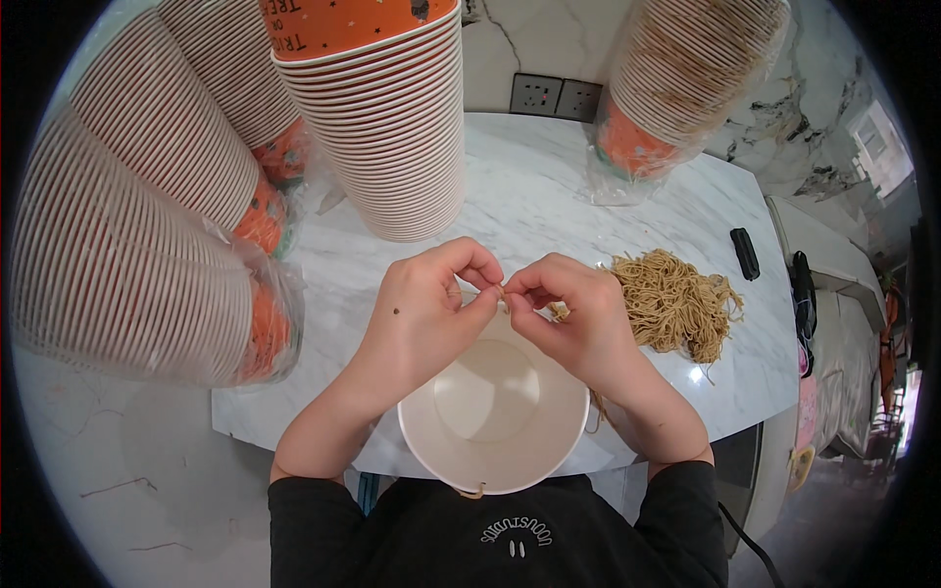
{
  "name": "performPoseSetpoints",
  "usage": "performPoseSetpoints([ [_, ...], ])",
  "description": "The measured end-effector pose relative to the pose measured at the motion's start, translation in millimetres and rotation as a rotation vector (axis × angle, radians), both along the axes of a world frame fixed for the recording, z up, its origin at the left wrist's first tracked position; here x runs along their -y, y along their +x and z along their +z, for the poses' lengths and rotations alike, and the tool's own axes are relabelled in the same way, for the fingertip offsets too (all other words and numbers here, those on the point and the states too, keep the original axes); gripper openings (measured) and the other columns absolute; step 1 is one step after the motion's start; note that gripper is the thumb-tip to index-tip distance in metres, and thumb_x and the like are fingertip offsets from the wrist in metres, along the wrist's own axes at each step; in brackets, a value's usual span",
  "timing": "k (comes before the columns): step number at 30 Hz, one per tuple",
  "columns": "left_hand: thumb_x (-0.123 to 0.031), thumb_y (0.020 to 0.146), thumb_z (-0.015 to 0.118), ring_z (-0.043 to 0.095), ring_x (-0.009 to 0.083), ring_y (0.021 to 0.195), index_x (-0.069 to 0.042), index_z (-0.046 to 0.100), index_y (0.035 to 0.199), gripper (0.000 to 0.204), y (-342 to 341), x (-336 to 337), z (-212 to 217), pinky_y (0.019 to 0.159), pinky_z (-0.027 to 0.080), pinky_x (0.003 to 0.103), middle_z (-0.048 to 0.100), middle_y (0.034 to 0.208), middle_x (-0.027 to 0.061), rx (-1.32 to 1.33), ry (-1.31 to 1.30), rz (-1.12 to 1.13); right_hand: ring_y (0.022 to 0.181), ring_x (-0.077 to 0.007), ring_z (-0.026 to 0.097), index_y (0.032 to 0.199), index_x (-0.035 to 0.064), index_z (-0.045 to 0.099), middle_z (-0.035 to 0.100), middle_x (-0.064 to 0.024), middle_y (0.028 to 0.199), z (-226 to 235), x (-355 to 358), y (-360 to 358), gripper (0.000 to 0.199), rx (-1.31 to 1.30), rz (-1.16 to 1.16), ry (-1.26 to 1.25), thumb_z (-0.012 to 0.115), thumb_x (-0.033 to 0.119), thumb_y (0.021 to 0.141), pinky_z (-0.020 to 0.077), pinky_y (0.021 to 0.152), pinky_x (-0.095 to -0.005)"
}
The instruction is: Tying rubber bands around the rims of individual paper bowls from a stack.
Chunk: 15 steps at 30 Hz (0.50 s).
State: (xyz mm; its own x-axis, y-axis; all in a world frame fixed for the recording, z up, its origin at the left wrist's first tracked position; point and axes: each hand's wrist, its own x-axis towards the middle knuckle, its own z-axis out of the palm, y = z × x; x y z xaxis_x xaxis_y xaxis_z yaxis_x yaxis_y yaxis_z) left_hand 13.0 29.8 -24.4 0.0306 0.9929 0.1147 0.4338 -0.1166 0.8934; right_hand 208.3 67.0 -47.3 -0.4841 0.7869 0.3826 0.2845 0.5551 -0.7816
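A white paper bucket (559,431) stands open-side up in front of my body, near the table's front edge. At its far rim the fingertips of my left hand (421,304) and my right hand (573,304) meet in a pinch. Between them is a short bit of tan cord (503,293); the fingers cover most of it. More tan cord hangs beside the bucket below my right wrist. A small cord end (472,492) shows at the near rim. Right of my right hand lies a tangled heap of tan cords (678,306).
A tall stack of nested orange-and-white buckets (392,127) rises behind my hands. Several plastic-wrapped stacks (147,265) crowd the left side, and another wrapped stack (676,88) stands at the back right. A small black object (745,254) lies near the marble table's (529,196) right edge.
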Motion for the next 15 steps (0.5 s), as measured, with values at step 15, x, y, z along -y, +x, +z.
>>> performPoseSetpoints([
  [15,-0.002,0.085,0.071,0.049,0.0123,0.055,-0.001,0.067,0.096,0.012,0.3,5.4,7.5,0.053,0.042,0.030,0.071,0.089,0.0070,-0.080,0.051,-0.012,0.076,-0.0086,0.067,0.096,-0.0038,0.071,0.074,-0.0051,0.088,0.3,-4.3,0.5,0.011,-0.166,0.022,-0.396,0.072,0.007,0.092,0.0563,0.071,-0.0266],
])
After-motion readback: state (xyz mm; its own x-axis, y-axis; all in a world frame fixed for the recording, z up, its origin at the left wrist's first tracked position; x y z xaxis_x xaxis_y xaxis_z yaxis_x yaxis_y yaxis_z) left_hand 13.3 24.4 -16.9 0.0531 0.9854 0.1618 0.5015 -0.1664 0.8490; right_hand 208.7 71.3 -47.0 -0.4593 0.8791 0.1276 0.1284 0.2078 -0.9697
